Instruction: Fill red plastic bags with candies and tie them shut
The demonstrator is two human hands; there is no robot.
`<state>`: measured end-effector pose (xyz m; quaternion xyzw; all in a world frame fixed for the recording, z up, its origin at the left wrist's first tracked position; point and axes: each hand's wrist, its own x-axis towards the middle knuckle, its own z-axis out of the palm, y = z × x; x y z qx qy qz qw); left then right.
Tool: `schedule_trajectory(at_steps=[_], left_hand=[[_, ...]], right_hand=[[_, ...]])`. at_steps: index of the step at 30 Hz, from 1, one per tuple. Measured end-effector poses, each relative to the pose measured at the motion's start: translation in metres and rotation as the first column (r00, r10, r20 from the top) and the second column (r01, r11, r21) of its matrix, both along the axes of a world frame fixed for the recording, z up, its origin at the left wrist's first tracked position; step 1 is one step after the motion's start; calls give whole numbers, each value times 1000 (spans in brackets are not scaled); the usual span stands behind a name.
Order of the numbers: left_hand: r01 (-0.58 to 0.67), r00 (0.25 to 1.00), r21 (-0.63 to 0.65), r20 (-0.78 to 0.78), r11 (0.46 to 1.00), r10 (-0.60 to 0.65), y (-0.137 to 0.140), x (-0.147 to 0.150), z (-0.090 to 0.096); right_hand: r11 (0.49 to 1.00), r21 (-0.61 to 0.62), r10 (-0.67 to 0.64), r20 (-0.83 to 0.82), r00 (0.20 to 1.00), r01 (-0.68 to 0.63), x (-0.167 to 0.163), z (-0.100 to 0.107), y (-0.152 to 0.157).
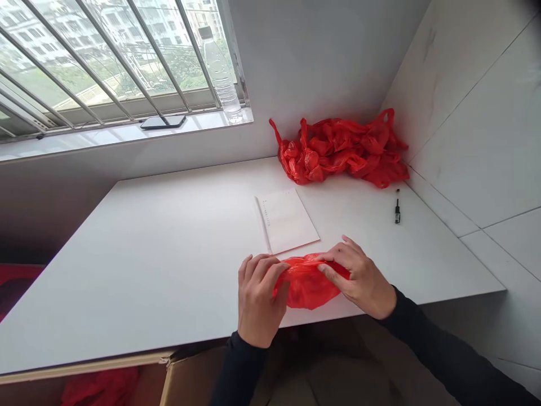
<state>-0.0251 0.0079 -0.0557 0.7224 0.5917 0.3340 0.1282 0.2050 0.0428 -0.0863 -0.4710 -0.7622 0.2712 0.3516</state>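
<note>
A red plastic bag [311, 288] is stretched between my two hands, just over the front edge of the white table [169, 265]. My left hand [260, 296] grips its left side, with the fingers bent over the top. On the right, my right hand [359, 276] pinches the bag's upper edge between thumb and fingers. The bag is bunched along the top and hangs looser below. Just beyond it lies a pale booklet [289, 220] with a line of small print near its left side.
Crumpled red plastic bags [342, 149] are heaped against the back wall. A black pen [397, 213] lies at the right. A cardboard box [169, 380] with red material stands below the front edge. On the windowsill are a phone [163, 122] and a clear bottle [222, 79].
</note>
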Motion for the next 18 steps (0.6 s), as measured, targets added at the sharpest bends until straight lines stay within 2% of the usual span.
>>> schedule_trajectory(at_steps=[2, 4, 6, 7, 8, 10, 12, 13, 15, 16, 18], left_hand=[[-119, 989, -24, 91, 993, 120, -4, -10, 0], [-215, 962, -65, 161, 975, 223, -11, -20, 3], [-283, 929, -109, 216, 953, 301, -19, -22, 8], [-309, 915, -124, 234, 943, 330, -22, -20, 11], [-325, 907, -126, 239, 937, 347, -24, -15, 15], [-325, 921, -76, 201, 943, 333, -25, -4, 22], [-296, 946, 8, 138, 955, 292, -23, 5, 28], [-289, 952, 40, 122, 956, 283, -22, 8, 30], [-297, 950, 65, 125, 953, 288, -21, 9, 33], [-309, 945, 63, 133, 949, 299, -22, 8, 34], [-330, 938, 48, 124, 943, 322, -28, 4, 34]], right_hand=[[986, -124, -127, -112, 986, 113, 9, 0, 0], [938, -280, -264, -191, 945, 205, 21, 1, -2], [904, -326, -358, -224, 906, 277, 29, 4, -9], [904, -275, -395, -239, 887, 328, 29, 7, -13], [905, -172, -423, -268, 865, 389, 27, 13, -18], [900, 106, -367, -337, 867, 422, 17, 28, -26], [922, 319, -137, -265, 955, 221, 4, 44, -30], [929, 364, -9, -167, 986, 70, -3, 51, -30], [925, 338, 166, 49, 985, -173, -12, 59, -27], [924, 312, 190, 131, 973, -223, -14, 60, -25], [933, 265, 177, 245, 953, -241, -14, 59, -21]])
